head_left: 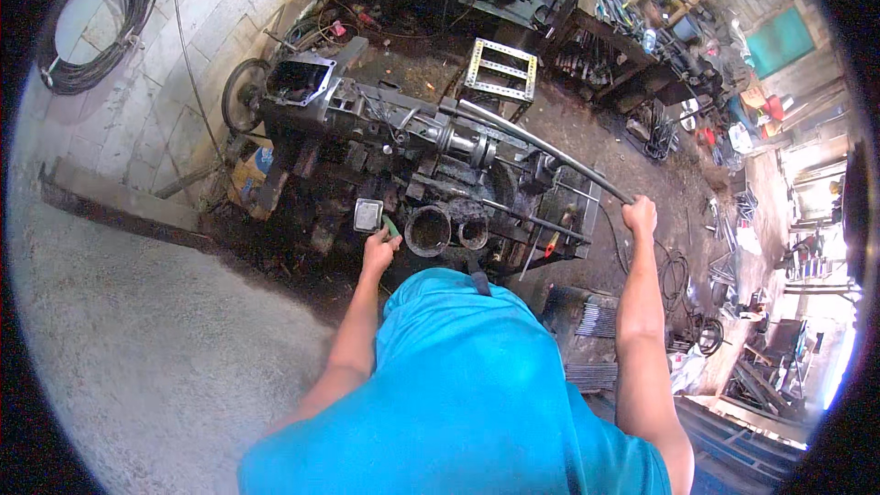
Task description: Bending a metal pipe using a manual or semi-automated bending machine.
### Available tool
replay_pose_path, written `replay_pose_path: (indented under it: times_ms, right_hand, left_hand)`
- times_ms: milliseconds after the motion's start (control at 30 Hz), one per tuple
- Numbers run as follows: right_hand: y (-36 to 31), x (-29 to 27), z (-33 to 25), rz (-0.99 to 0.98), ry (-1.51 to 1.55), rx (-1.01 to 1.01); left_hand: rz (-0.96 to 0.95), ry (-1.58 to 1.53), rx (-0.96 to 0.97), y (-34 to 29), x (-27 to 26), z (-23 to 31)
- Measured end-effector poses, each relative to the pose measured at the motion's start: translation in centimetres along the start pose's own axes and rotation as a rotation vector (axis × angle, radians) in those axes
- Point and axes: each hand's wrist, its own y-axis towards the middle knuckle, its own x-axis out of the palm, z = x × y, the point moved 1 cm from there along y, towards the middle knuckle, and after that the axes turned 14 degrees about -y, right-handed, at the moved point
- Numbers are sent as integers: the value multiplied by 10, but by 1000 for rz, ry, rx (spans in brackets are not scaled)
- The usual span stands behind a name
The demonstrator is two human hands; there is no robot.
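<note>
My right hand (640,215) is closed round the near end of a long grey metal bar (559,156). The bar slants up and left across a dark, greasy lathe (394,119), its far end near the machine's chuck (467,148). My left hand (379,249) is closed on a small green piece (392,227), whose kind I cannot make out. Just beyond that hand is a light square tin (368,215). Two round, dark-filled containers stand right of it, a larger one (427,230) and a smaller one (473,232).
A handwheel (246,96) sits at the lathe's left end by a block wall with a coiled black cable (128,46). Behind the machine stands a perforated metal stand (501,70). Cluttered workbenches (632,37) line the back. Stacked metal rods (596,319) lie beside my right arm.
</note>
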Motion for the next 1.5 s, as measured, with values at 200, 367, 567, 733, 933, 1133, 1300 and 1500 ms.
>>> replay_pose_path:
  times_ms: [200, 367, 567, 733, 933, 1133, 1300, 1500]
  right_hand:
    - [-2, -9, -7, -10, 11, -11]
    - [1, 0, -4, 10, 17, 10]
    - [-3, 0, -3, 16, 62, 7]
    - [-4, -12, -9, -41, 48, 18]
    - [3, 2, -3, 107, 61, -31]
    - [-1, 3, -5, 121, 60, -3]
    - [4, 6, -4, 29, 39, 13]
    - [-1, -5, -7, 51, 71, 4]
  left_hand:
    - [12, -102, -57, 1, 0, -9]
    - [-6, -155, -113, 2, -1, -8]
    - [18, -184, -88, 0, 2, -15]
    - [23, -181, -112, -9, 5, 1]
    - [2, -154, -174, -5, 6, 6]
    - [-17, -151, -161, -4, 5, 7]
    - [-20, -148, -143, 4, 1, -6]
    - [-20, -153, -62, 7, -5, -22]
